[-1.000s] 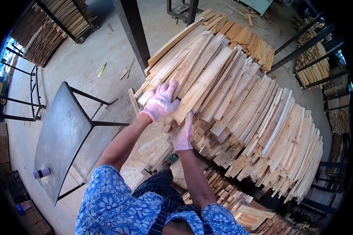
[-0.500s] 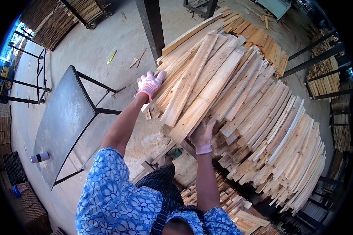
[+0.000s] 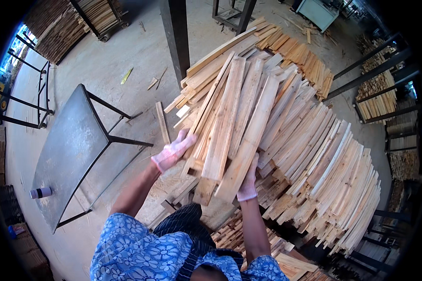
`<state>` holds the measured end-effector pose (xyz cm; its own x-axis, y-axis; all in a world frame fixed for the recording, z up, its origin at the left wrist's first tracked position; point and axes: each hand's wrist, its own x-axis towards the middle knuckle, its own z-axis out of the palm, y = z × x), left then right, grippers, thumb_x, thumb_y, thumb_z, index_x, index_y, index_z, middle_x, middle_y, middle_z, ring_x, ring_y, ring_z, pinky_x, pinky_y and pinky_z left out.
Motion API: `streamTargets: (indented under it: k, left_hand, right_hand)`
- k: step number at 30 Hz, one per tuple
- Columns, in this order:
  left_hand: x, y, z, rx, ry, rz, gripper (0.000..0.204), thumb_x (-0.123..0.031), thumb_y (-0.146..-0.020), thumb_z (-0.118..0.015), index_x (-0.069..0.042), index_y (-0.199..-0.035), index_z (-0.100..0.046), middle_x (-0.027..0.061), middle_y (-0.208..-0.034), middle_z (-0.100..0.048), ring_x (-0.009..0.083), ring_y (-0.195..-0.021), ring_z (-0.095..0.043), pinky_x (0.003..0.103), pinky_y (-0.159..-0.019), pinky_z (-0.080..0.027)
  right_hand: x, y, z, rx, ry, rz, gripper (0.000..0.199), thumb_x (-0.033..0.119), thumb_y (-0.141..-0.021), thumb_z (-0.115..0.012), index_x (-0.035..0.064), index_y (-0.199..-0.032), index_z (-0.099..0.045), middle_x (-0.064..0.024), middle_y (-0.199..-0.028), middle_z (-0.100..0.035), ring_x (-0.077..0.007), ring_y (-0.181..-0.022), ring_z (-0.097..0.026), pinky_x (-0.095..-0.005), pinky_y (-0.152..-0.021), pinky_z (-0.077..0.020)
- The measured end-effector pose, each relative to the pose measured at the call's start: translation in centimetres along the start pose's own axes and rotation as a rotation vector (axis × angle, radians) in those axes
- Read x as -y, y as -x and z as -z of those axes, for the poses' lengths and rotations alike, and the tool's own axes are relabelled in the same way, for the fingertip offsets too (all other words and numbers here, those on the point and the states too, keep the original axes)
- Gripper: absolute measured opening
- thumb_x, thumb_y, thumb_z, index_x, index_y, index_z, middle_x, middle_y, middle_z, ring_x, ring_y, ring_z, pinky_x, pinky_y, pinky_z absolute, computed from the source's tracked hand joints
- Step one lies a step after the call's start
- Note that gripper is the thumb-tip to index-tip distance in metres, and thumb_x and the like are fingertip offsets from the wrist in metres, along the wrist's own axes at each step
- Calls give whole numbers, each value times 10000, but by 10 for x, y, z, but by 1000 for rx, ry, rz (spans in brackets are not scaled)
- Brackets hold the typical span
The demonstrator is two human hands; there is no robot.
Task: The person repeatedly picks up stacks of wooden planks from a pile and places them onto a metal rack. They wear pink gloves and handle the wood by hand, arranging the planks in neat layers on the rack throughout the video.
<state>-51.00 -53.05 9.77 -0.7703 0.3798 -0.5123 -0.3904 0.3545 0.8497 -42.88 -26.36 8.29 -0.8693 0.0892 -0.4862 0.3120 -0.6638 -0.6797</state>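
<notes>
Between my gloved hands is a bundle of pale wooden planks (image 3: 225,126), their near ends fanned out toward me. My left hand (image 3: 176,149), in a whitish-pink knit glove, grips the bundle's left side, thumb and fingers pressed on the edge planks. On the other side my right hand (image 3: 248,180) is closed against the rightmost plank, its fingers partly hidden under the wood. The far ends of these planks rest over a long stack of wooden planks (image 3: 314,154) that runs away to the right.
To the left stands a dark metal table (image 3: 70,145) with a cup (image 3: 41,192) on it. A black steel post (image 3: 176,42) rises beyond the stack. Shorter wood pieces (image 3: 248,236) lie below my right arm. A loose slat (image 3: 162,122) is beside the bundle.
My left hand has come down toward me and gathered the left planks inward. The bundle's near ends have shifted nearer my body and turned more upright in view; my right hand stays at its side.
</notes>
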Motion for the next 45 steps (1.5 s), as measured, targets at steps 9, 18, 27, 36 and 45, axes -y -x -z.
streamTargets:
  k: [9, 18, 27, 36, 45]
  left_hand:
    - [53, -70, -85, 97, 1192, 102, 845, -610, -940, -627, -18, -1509, -429, 191, -1491, -501, 273, -1348, -519, 378, -1134, -439]
    - [25, -14, -77, 129, 1094, 98, 850, -550, -856, -766, -34, -1463, -471, 152, -1329, -616, 254, -1158, -642, 403, -1023, -530]
    - [-29, 50, -125, 260, 798, -5, 780, -618, -861, -694, -52, -1381, -563, 124, -1198, -695, 266, -1054, -692, 424, -920, -597]
    - [-49, 144, -302, 856, 451, 13, 768, -531, -829, -779, -18, -1358, -562, 132, -1175, -693, 257, -1002, -705, 390, -869, -608]
    - [96, 352, -546, 1500, -162, 9, 620, -491, -912, -721, -44, -1324, -599, 52, -1205, -661, 156, -1112, -618, 329, -1015, -491]
  right_hand:
    - [34, 1, 61, -157, 130, -47, 930, 769, -931, -448, 46, -1514, -403, -150, -1410, -567, -261, -1202, -615, -412, -994, -544]
    - [-1, 24, 86, 4, 55, 61, 661, 596, -1008, -496, 66, -1404, -499, -82, -1266, -614, -187, -1123, -623, -345, -951, -536]
    - [-4, 150, 89, -223, 140, 389, 496, 332, -1073, -482, -22, -1420, -509, -156, -1533, -471, -246, -1478, -357, -341, -1236, -219]
    - [-55, 447, 141, -332, -75, 886, 875, 526, -998, -587, 0, -1598, -227, -119, -1582, -388, -215, -1432, -382, -340, -1196, -286]
    - [-279, 719, 211, -1380, -663, 1101, 699, 525, -927, -701, 54, -1419, -546, -92, -1352, -617, -215, -1227, -604, -375, -1048, -504]
